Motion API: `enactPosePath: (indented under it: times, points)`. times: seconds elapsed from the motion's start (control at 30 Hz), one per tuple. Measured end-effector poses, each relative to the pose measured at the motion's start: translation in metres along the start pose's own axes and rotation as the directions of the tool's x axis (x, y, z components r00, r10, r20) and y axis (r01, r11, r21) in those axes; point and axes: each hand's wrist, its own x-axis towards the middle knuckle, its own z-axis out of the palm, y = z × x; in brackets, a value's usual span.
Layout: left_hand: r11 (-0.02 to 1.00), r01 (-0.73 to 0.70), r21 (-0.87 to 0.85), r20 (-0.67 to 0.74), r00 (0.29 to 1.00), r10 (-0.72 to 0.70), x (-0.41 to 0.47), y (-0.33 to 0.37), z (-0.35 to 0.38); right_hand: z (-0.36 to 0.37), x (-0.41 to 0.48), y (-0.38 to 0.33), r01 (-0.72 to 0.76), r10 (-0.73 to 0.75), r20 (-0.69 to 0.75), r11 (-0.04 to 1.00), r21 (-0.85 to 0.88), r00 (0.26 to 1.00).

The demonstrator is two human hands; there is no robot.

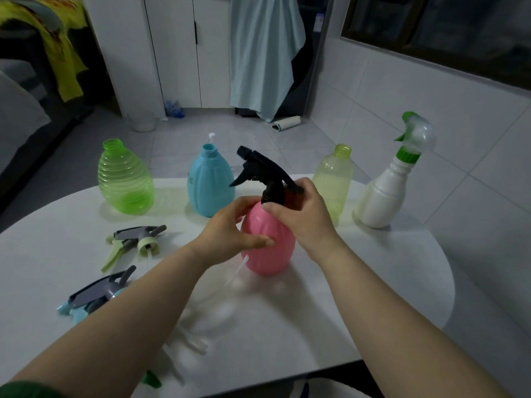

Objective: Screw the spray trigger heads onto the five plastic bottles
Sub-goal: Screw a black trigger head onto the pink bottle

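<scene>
Gripping the pink bottle (268, 245) at mid-table with the left hand (230, 228), the right hand (301, 216) pinches the black trigger head (264, 170) at its collar, apparently mid-screwing; next likely calls for further twists until snug.

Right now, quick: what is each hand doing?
Left hand: closed around the pink bottle, steadying it.
Right hand: fingers closed on the black trigger head at the bottle's neck.
</scene>
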Motion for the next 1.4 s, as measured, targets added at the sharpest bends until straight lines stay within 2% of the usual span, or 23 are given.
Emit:
enactPosePath:
  times: [0.17, 0.23, 0.4, 0.53, 0.6, 0.8, 0.97, 1.3, 1.4]
  points:
    - [1.000, -0.012, -0.002, -0.001, 1.000, 0.012, 0.001, 0.001, 0.000, -0.014, 0.002, -0.004, -0.077, 0.054, 0.228, 0.993, 0.092, 0.972]
    - [1.000, -0.016, -0.001, -0.004, 1.000, 0.016, 0.001, 0.000, 0.000, -0.017, 0.003, -0.006, -0.047, 0.028, 0.223, 0.996, 0.078, 0.974]
    - [1.000, -0.018, -0.025, -0.017, 1.000, 0.017, 0.002, -0.001, 0.001, -0.009, 0.003, -0.005, -0.011, 0.014, 0.099, 0.999, -0.036, 0.995]
    - [1.000, -0.013, -0.024, -0.015, 1.000, 0.012, 0.002, -0.001, 0.002, -0.014, 0.004, -0.009, -0.030, 0.033, 0.258, 0.999, -0.015, 0.966]
    - [1.000, -0.008, -0.016, -0.018, 1.000, 0.007, 0.001, -0.001, 0.001, -0.014, 0.005, -0.013, -0.049, 0.056, 0.286, 0.998, -0.031, 0.956]
    - [0.999, -0.030, 0.041, -0.058, 0.998, 0.033, -0.001, 0.001, 0.005, -0.005, -0.002, -0.006, 0.045, -0.036, 0.062, 0.986, -0.159, 0.997]
    - [0.998, -0.036, 0.046, -0.077, 0.996, 0.040, -0.001, 0.000, 0.005, 0.009, -0.008, -0.001, 0.044, -0.069, -0.109, 0.974, -0.223, 0.992]
    - [0.998, -0.016, 0.063, -0.099, 0.995, 0.022, -0.003, 0.003, 0.009, 0.013, -0.011, -0.003, 0.026, -0.074, -0.159, 0.958, -0.285, 0.984]
    - [0.996, 0.006, 0.085, -0.122, 0.993, 0.004, -0.003, 0.008, 0.011, 0.009, -0.007, -0.010, -0.010, -0.022, -0.116, 0.964, -0.266, 0.993]
